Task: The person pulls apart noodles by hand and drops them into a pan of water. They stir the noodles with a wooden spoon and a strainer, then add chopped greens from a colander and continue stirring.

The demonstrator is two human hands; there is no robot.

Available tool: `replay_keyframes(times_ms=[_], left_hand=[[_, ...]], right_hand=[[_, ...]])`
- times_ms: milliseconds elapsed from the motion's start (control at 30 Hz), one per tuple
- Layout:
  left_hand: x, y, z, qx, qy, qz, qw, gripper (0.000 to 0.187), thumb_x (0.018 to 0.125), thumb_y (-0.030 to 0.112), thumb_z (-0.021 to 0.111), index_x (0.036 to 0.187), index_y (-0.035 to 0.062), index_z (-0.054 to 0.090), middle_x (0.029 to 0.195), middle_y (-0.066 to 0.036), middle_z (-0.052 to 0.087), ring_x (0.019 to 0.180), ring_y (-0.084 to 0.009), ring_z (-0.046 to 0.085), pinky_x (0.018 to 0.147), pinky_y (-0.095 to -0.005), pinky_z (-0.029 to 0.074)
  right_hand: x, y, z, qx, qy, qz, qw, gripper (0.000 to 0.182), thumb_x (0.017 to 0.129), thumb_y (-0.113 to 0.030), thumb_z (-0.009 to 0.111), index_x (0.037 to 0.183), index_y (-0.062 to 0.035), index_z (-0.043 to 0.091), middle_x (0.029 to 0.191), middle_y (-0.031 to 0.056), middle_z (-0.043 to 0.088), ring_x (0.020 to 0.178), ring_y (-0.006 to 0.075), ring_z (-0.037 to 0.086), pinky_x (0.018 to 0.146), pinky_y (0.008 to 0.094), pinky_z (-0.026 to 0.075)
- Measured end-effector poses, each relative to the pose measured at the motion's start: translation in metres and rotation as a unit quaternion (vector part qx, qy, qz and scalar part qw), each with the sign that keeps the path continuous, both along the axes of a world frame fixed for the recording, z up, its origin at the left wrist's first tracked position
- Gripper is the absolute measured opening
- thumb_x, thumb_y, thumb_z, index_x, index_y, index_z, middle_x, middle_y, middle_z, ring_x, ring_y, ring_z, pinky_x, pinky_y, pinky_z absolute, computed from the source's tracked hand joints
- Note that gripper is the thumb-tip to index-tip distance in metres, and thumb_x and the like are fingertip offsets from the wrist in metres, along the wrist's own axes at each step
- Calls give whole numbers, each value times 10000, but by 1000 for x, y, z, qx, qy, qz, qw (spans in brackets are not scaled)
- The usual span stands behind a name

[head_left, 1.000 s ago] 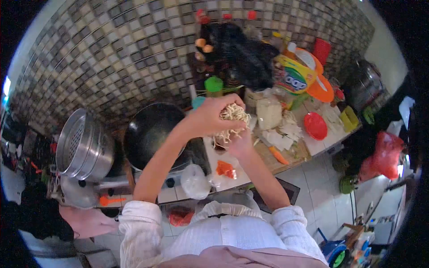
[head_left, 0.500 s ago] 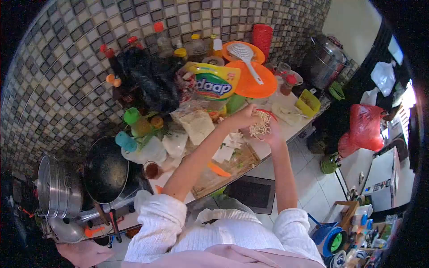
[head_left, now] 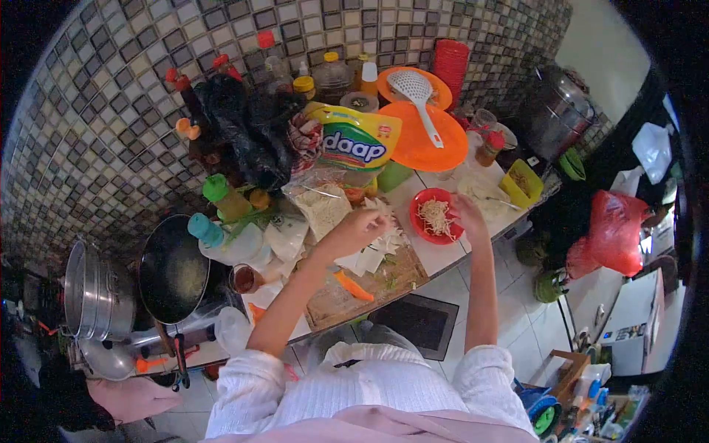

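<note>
A red bowl [head_left: 419, 227] holding a tangle of dry noodles [head_left: 436, 218] rests on the white counter, right of the cutting board. My right hand [head_left: 467, 215] grips its right rim, fingertips close to the noodles. To the left, my left hand [head_left: 363, 227] hovers over the board with fingers loosely bent and apart, no object showing in it. Beneath it lie white paper pieces [head_left: 365, 260] on the wooden cutting board [head_left: 336, 306], along with an orange-handled tool [head_left: 353, 285]. Just behind my left hand is a clear bag of pale noodles [head_left: 323, 209].
A black wok [head_left: 173, 277] and stacked steel pots [head_left: 96, 292] stand at the left. Behind are a yellow daap pouch [head_left: 358, 136], an orange plate [head_left: 421, 144] bearing a white skimmer [head_left: 415, 90], and several bottles. A yellow container [head_left: 521, 183] sits at the right.
The red bowl has come down flat onto the counter with the noodles in it. My left hand has let go of the noodles and moved left over the board; my right hand stays by the bowl.
</note>
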State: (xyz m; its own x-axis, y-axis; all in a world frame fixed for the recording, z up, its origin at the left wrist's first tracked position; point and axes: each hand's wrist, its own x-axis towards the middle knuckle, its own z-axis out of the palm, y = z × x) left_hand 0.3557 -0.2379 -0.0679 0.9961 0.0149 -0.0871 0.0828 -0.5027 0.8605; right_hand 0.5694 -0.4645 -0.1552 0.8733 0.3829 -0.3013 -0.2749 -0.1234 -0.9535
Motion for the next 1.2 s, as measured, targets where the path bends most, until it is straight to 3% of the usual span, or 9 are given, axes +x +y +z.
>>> replay_keyframes(times_ms=[67,200,267,400,500,667,733,1033,1200], left_hand=[[-33,0,4,-33,1,27,999,266,847,252,539,982,23,541,956,-92,583,896,-142,560,798,-275,430],[-102,4,-4,-146,-41,103,983,225,864,197,517,961,-5,527,914,-70,593,843,-149,568,722,-274,453],[-141,5,12,-174,-35,139,974,224,863,192,518,979,1,526,933,-64,590,848,-147,567,730,-270,451],[-222,18,20,-308,-42,280,908,228,873,191,499,1015,14,523,964,-58,582,852,-139,562,752,-267,447],[-271,33,15,-242,-104,393,881,234,881,208,478,1005,16,528,958,-70,579,841,-138,563,743,-265,449],[-338,33,25,-266,-130,572,765,259,883,242,474,994,15,526,937,-91,578,842,-163,564,762,-278,443],[-367,35,28,-257,-151,569,767,268,882,242,478,1010,10,516,932,-91,578,839,-165,565,771,-280,441],[-494,73,34,-84,-179,672,714,170,846,140,538,733,14,524,813,-55,578,734,-95,508,683,-216,399],[-528,92,39,-56,-134,701,698,201,856,159,529,722,11,504,765,-52,578,718,-92,510,685,-215,404]], right_hand=[[39,-17,-48,-177,-252,185,933,453,798,-334,554,1175,-107,447,1037,72,564,879,228,544,776,316,442],[-26,-2,-4,-329,-341,225,851,431,800,-228,514,1197,-86,424,1100,163,531,978,318,535,815,403,442],[-21,2,-28,-336,-547,269,717,390,779,-129,467,1162,-62,438,1103,173,530,990,299,531,832,383,439],[-5,-6,-40,-291,-550,172,764,410,771,-96,484,1173,-38,430,1086,178,540,993,320,524,843,382,419],[-16,17,-2,-262,-477,69,836,337,769,-65,503,1103,-27,490,989,185,565,892,338,551,740,383,444],[9,27,-34,-326,-477,58,814,199,757,-47,512,951,-36,552,823,169,583,778,338,559,652,370,449],[52,14,-93,-261,-616,42,742,190,749,-52,519,934,-41,561,796,151,586,779,314,570,672,366,450],[-69,65,9,-403,-476,88,777,290,812,-95,460,1091,-36,515,1109,155,521,1074,286,470,902,352,369],[-153,120,72,-293,-467,99,829,235,816,-115,488,1029,-26,530,1024,142,551,958,263,525,806,335,400]])
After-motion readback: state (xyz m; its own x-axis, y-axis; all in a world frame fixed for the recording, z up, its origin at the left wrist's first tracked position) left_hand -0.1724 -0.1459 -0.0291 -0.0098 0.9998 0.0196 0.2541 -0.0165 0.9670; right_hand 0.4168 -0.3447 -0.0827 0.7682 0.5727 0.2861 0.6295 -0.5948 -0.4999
